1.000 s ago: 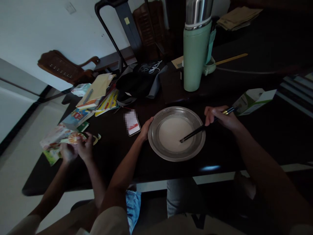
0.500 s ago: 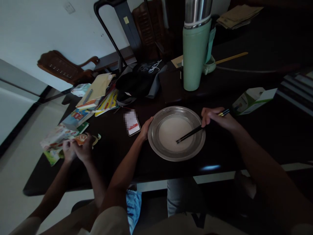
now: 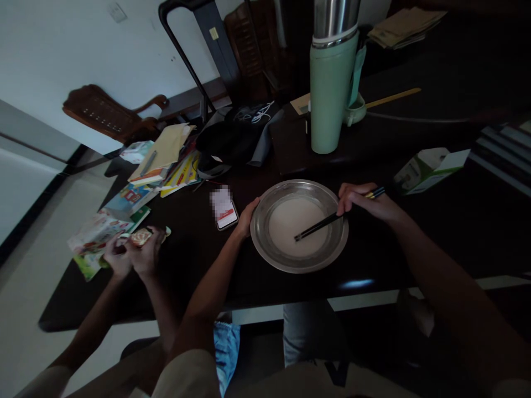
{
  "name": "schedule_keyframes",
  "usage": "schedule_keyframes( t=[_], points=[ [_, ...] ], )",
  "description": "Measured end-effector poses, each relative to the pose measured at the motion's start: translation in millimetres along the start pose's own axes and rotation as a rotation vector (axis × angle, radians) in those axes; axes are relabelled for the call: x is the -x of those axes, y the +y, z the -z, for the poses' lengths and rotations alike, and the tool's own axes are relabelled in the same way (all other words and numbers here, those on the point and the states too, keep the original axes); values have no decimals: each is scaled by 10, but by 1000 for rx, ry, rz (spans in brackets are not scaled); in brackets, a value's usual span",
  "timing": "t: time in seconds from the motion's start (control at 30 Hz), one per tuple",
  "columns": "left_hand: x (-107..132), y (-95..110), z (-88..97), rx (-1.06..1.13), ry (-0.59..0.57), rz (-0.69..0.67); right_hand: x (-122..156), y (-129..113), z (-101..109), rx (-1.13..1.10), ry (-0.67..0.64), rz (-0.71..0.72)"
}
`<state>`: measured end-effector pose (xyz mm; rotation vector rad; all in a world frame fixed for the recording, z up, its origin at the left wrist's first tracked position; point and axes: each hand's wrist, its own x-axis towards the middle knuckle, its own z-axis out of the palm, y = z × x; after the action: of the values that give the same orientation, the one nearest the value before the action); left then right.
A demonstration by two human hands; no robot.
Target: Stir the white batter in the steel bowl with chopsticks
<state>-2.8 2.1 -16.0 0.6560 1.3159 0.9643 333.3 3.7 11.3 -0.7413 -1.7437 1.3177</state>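
A round metal plate [image 3: 265, 251] sits on the dark table, holding a pale, milky liquid [image 3: 296, 221]. My left hand [image 3: 248, 217] curls against the plate's left rim. My right hand [image 3: 360, 200] is closed on a pair of dark chopsticks [image 3: 319, 225], whose tips dip into the liquid near the plate's middle.
Another person's two hands [image 3: 133, 252] at the left handle a small colourful item beside books and papers [image 3: 136, 193]. A phone [image 3: 226, 213] lies left of the plate. A green thermos [image 3: 331, 83] stands behind; an open carton [image 3: 427, 168] lies to the right.
My right hand has shifted left, sweeping the chopstick tips leftward through the liquid. The other person's hands have moved a little toward the table's near edge.
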Motion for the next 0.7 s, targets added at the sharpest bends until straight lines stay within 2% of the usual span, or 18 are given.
schedule_keyframes(
  t=[0.07, 0.23, 0.33, 0.4, 0.43, 0.5, 0.53, 0.6, 0.63, 0.7],
  points=[
    [7, 0, 19, -1, 5, 3, -15, -10, -21, 56, 24, -8],
    [5, 6, -50, -6, 22, -4, 7, 12, 83, 28, 220, 12],
    [45, 38, -173, -19, 17, -15, 26, 18, 92, -29, 139, 20],
    [172, 115, -152, -40, 22, -19, 21, 7, 49, -20, 50, -11],
    [277, 181, -73, -50, 27, -25, 14, 0, 25, -1, 22, -21],
    [556, 366, 250, -66, 11, -41, -1, -9, -2, 42, 25, -23],
    [711, 476, 480, -69, -18, -54, -5, -10, 1, 57, 56, -22],
    [993, 684, 1001, -64, 14, -84, -3, -3, 38, 57, 151, -18],
    [1098, 764, 1253, -69, 9, -111, 4, 3, 64, 40, 193, -12],
    [1212, 850, 1666, -75, 73, -222, 21, 13, 106, -15, 222, 13]
  ],
)
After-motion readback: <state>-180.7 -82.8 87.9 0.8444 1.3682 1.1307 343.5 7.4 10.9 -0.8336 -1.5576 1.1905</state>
